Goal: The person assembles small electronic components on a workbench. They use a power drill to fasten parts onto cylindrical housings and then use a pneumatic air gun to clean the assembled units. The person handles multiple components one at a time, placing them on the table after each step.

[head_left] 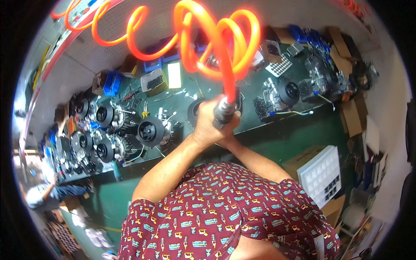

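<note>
My left hand (209, 120) is closed around an upright air tool (222, 116), held over the front part of the workbench. An orange coiled air hose (228, 82) joins its top through a metal coupling. Below and behind it, my right hand (226, 139) is mostly hidden, and its fingers do not show clearly. A round black fan part (195, 113) is partly covered by my left hand. The tool's lower end and whatever it meets are out of sight. To the left sits a motor unit with a black fan wheel (151, 132).
Several similar units line the green bench (173, 102) on the left; another unit (281, 93) stands right. A bin of dark parts (154, 82), pliers (145, 110) and a wrench (171, 95) lie behind. A white compartment tray (320, 175) is at lower right. Another person (43, 195) is far left.
</note>
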Demonstrator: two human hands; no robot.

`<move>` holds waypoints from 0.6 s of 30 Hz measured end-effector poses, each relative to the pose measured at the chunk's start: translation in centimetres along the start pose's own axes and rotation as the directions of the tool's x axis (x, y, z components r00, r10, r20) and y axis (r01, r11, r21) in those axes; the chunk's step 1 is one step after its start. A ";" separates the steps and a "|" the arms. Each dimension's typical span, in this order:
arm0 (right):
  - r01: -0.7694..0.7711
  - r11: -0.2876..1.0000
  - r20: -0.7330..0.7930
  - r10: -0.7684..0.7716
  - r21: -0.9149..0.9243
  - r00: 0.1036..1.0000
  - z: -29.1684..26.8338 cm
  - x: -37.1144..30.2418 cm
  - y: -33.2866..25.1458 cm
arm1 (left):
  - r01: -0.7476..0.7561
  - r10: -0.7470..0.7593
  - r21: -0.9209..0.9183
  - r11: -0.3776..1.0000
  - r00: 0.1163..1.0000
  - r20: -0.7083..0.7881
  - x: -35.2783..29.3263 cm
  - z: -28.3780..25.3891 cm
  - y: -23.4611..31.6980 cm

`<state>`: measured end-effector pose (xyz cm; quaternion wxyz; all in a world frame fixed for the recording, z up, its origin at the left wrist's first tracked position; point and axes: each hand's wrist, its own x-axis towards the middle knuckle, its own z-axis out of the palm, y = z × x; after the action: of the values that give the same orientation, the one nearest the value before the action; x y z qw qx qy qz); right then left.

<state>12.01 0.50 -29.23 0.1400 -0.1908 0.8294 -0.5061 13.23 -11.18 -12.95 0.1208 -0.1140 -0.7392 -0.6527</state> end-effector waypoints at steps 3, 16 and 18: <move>0.189 0.972 0.011 -0.192 0.141 0.981 -0.5 0.2 0.2 | 0.030 -0.037 -0.147 0.989 0.998 -0.047 -0.3 -0.4 1.7; 0.003 0.997 0.052 -0.007 0.082 0.999 -1.1 1.5 1.7 | -0.151 -0.015 -0.246 0.957 0.824 -0.566 0.2 -10.4 2.4; 0.003 0.999 0.061 -0.005 0.033 0.998 -2.0 1.4 0.8 | -0.151 0.016 -0.174 0.973 0.799 -0.601 0.4 -9.8 0.7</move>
<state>9.79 1.74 -29.13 0.1677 -0.2055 0.8159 -0.5138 13.36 -20.85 -11.01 0.3627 0.0517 -0.5835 -0.7248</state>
